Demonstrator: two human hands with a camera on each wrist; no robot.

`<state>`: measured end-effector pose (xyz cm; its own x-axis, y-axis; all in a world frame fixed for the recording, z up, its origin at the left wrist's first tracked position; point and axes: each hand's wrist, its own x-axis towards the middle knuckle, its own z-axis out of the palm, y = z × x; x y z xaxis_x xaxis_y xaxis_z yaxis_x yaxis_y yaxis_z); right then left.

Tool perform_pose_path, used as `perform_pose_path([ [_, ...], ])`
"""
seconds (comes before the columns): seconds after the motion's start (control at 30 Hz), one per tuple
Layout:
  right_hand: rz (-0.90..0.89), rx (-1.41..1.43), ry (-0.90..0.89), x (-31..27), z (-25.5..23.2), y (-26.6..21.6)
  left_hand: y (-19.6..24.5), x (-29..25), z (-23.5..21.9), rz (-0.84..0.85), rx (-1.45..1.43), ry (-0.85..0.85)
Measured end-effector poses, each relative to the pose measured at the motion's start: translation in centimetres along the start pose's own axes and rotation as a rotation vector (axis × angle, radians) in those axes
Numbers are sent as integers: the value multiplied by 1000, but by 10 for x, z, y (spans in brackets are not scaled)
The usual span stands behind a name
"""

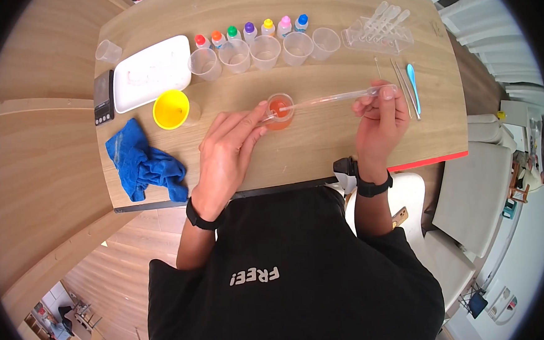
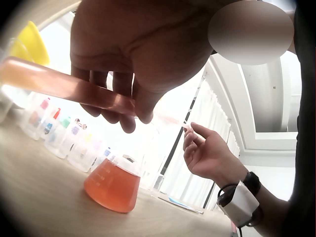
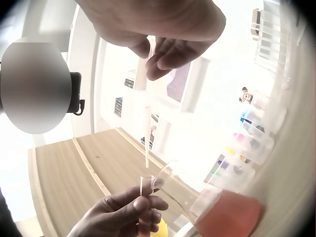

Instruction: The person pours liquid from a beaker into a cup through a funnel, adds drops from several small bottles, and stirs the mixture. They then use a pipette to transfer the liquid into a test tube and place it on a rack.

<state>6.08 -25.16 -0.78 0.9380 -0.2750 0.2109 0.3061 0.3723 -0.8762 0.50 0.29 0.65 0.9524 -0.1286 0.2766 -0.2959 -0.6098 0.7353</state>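
Note:
My left hand [image 1: 224,149] pinches a clear tube [image 2: 59,89] holding orange-pink liquid; its mouth and flipped-open cap show in the right wrist view. In my right hand [image 1: 381,119] is the end of a long clear dropper [image 1: 336,97], between thumb and fingers. The dropper's narrow end points at the tube's mouth, slightly above it in the right wrist view [image 3: 147,143]. A flask of orange liquid [image 2: 113,187] stands upright on the table, just beyond the left fingertips in the head view and below the tube in the left wrist view.
Several clear cups [image 1: 265,53] stand in a row before colour-capped bottles [image 1: 250,32]. Left are a white tray [image 1: 148,78], black scale [image 1: 103,99], yellow cup [image 1: 171,109] and blue cloth [image 1: 141,162]. Right lie a rack with droppers [image 1: 379,35] and thin tools [image 1: 412,86].

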Motion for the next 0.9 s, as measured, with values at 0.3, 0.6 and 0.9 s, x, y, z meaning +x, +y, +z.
perform_pose_path([
  [0.3,-56,-264,-118,-8,10,8,1,1,-1,-1,-12,-6],
  [0.6,-146,-58,-51,-9,12,-1,0,1,-1,2,-18,-2],
  [0.9,-182,-622,-352,-5,25,-6,0,1,-1,-5,-16,-3],
])
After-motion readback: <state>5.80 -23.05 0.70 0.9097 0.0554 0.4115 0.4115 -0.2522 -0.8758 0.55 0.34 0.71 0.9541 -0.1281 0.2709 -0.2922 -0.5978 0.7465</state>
